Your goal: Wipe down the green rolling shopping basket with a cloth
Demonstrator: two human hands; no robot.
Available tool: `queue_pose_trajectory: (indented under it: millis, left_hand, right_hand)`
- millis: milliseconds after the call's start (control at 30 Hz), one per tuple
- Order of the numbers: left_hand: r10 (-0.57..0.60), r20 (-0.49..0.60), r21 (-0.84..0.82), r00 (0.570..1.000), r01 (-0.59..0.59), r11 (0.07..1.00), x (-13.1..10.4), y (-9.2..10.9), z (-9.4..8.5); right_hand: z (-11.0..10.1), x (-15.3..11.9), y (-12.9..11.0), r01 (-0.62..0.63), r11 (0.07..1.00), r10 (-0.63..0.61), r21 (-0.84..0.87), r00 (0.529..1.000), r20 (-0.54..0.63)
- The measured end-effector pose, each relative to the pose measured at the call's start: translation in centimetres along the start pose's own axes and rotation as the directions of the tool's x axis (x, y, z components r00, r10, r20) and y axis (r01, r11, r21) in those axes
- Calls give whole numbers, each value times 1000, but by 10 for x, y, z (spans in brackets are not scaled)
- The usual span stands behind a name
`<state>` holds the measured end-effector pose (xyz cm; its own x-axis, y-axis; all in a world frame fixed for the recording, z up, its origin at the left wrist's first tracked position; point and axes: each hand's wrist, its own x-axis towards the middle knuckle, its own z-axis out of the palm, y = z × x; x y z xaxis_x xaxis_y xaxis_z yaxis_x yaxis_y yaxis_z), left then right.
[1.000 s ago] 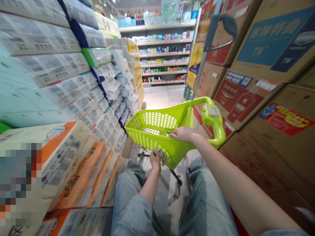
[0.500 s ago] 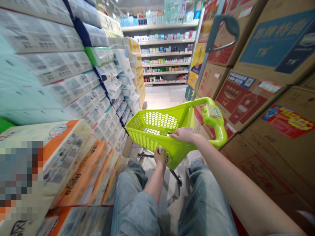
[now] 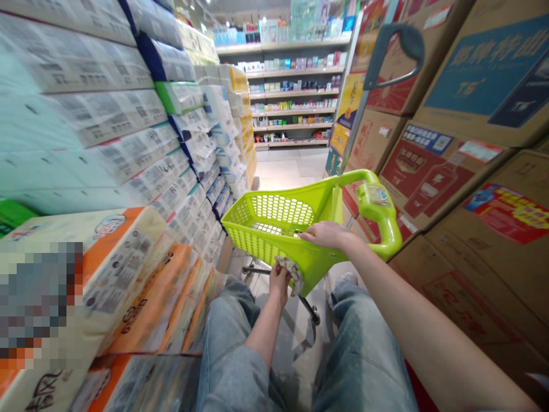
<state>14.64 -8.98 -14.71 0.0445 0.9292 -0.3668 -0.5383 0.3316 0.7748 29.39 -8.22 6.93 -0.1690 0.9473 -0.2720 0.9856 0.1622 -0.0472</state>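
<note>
A lime-green shopping cart (image 3: pixel 317 274) with a perforated basket stands between my legs, its handle to the right. My right hand (image 3: pixel 328 234) is closed over the upper edge of the basket's near side, fingers reaching inward. Lower down, my left hand (image 3: pixel 279 280) pinches a patterned cloth (image 3: pixel 293 272) that lies against the cart's outer side wall. Part of the cloth hangs down loosely beside the fingers. Through the holes the basket floor shows; a small dark item near my right fingertips is too small to make out.
Packs of tissue paper (image 3: pixel 146 286) are piled close on the left. Stacked cardboard boxes (image 3: pixel 446 177) line the right, with a grey trolley handle (image 3: pixel 371 63) in front of them. Shelves of small goods (image 3: pixel 295 91) stand beyond the tiled floor (image 3: pixel 285 171).
The cloth, bunched in my left hand before, now hangs more spread out against the cart. My right hand keeps its place on the basket edge. The view has shifted slightly.
</note>
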Motion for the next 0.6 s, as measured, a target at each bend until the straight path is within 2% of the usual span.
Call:
queue_pose_trajectory:
  millis: [333, 433, 600]
  left_hand:
    - [42, -99, 281, 994, -12, 960, 11, -7, 10]
    - [70, -126, 296, 990, -30, 955, 17, -8, 8]
    - [89, -110, 293, 990, -53, 955, 25, -10, -1]
  right_hand:
    - [-2, 0, 0, -29, 1000, 29, -7, 999, 15]
    - [-1, 1, 2, -33, 999, 33, -1, 999, 19]
    - [-2, 2, 2, -33, 999, 33, 0, 999, 20]
